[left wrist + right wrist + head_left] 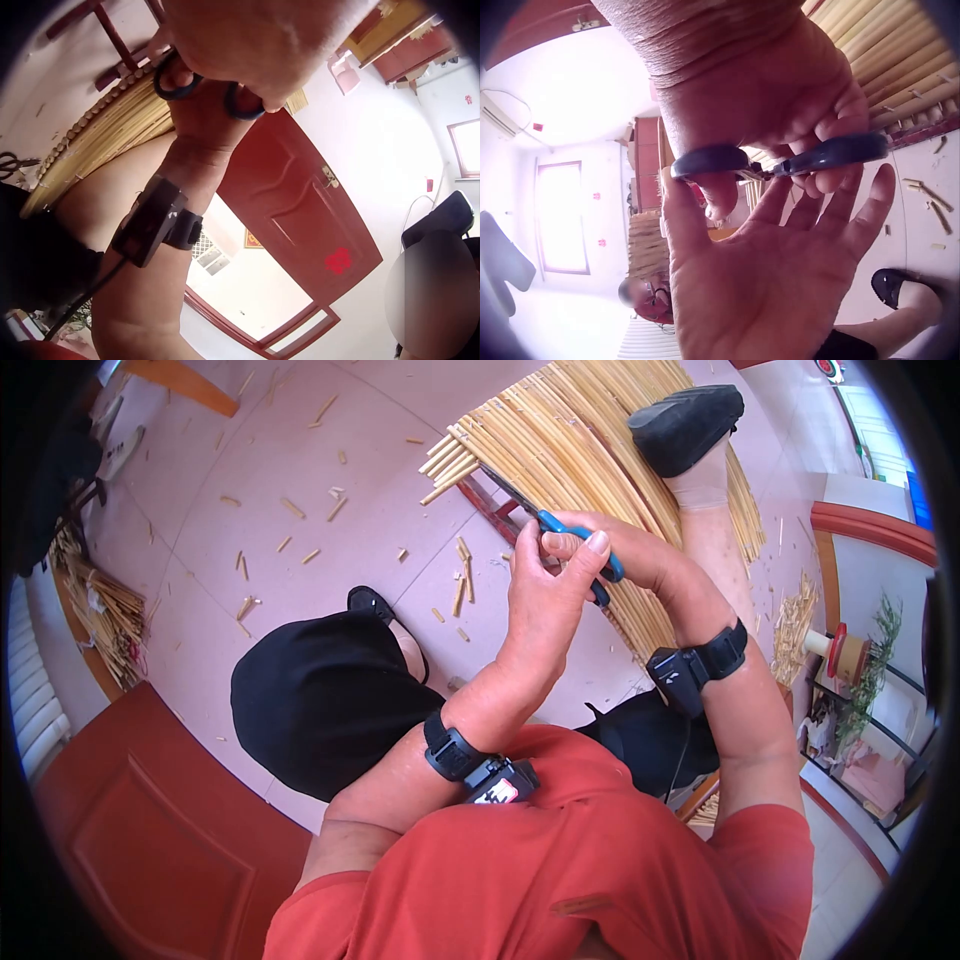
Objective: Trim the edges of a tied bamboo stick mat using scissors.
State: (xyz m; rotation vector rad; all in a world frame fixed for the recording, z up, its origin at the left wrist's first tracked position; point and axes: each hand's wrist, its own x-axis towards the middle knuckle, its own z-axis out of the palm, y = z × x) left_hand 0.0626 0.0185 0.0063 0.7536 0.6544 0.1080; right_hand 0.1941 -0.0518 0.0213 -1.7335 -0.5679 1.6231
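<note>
Blue-handled scissors (612, 568) are in the right hand (640, 555), their dark blades pointing up-left at the lower edge of a mat of pale sticks (570, 435). Thumb and fingers of the right hand (757, 90) pass through the scissors' loops (712, 161). Close against the handles is the left hand (545, 600); in the right wrist view the left hand (765, 277) shows its palm, fingers extended and spread, thumb tip at one loop. The left wrist view has the left hand (247, 37) in front of the right hand (206, 112). Whether the blades hold a stick cannot be told.
A foot in a black shoe (685, 430) rests on the mat. Short stick pieces (465, 575) lie scattered on the tiled floor (330, 575). A red bar (490, 510) shows under the mat's edge. A stick bundle (100, 605) stands left; a rack (870, 760) stands right.
</note>
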